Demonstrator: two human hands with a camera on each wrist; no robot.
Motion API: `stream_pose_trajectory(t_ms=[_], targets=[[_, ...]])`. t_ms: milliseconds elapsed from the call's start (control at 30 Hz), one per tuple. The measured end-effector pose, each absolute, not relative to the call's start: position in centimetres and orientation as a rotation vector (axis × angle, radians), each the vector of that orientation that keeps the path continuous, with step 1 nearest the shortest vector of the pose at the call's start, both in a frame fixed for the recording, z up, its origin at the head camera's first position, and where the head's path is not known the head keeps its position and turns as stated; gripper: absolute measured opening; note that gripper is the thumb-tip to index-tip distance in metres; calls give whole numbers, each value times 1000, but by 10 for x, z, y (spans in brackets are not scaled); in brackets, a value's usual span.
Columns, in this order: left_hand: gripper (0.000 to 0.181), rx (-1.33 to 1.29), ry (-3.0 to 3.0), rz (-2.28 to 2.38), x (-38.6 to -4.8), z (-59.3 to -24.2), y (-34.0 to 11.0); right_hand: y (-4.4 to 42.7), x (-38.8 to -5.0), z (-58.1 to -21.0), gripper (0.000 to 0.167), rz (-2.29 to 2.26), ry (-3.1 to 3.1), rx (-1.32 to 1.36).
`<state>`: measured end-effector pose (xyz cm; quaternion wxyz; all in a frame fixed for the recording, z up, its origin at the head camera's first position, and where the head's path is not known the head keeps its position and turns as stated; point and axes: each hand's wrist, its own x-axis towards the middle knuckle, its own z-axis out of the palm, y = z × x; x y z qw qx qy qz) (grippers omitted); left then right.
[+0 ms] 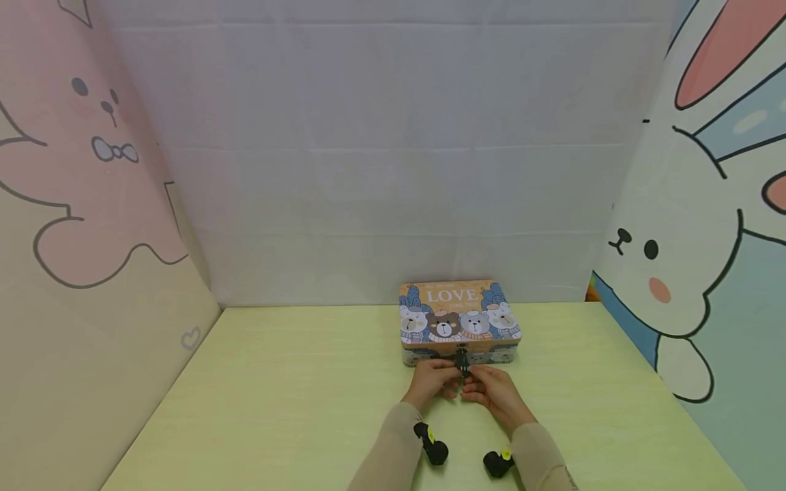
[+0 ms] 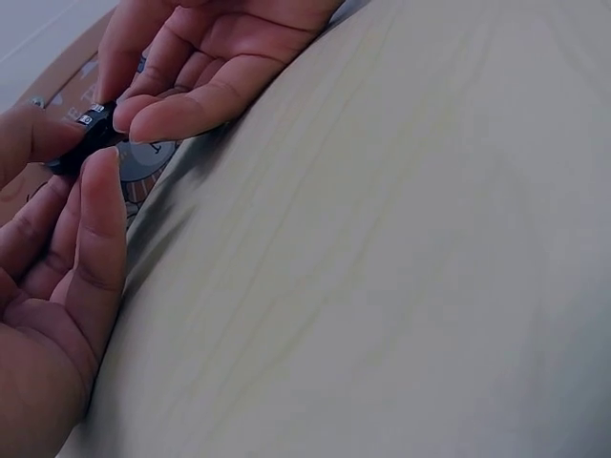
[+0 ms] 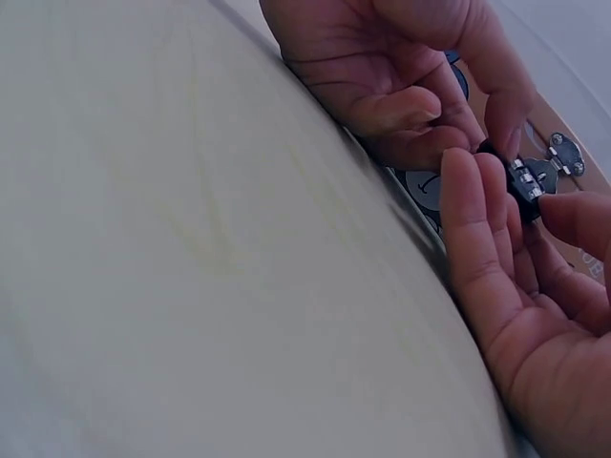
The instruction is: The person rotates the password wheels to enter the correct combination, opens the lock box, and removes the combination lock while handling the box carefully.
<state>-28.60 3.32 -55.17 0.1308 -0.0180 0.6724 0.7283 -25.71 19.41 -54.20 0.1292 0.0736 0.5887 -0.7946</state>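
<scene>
A small black combination padlock (image 1: 463, 363) hangs at the front clasp of a tin box (image 1: 457, 314) printed with bears and the word LOVE. My left hand (image 1: 432, 378) pinches the padlock from the left side, thumb and fingers at its body. From the other side, my right hand (image 1: 493, 393) holds it between thumb and fingers. Pale number dials show on the padlock (image 3: 526, 181) in the right wrist view, beside the metal clasp (image 3: 563, 155). The fingers partly cover the lock body. The box lid is down.
The box stands at the back of a pale yellow-green table (image 1: 295, 382), near a white backdrop (image 1: 393, 164). Side panels with a cartoon bear and a cartoon rabbit (image 1: 681, 273) flank the table. Black wrist cameras (image 1: 434, 450) are worn on both sleeves.
</scene>
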Motion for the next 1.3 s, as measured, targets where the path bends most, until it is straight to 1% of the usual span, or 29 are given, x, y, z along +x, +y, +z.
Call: stream_pose_trajectory(t_ms=[233,767,1033,1300], targets=[[25,-22,1981,2097,-286,-555,32,194,-257,-542,21,-2314,1701,214],[20,25,2020,2089,-283,-550,32,194,-258,-544,19,-2317,1706,207],[13,39,2020,2081,-285,-552,33,195,-259,-544,20,-2322,1701,213],[15,63,2032,2077,-285,-554,32,195,-259,-544,21,-2326,1696,204]])
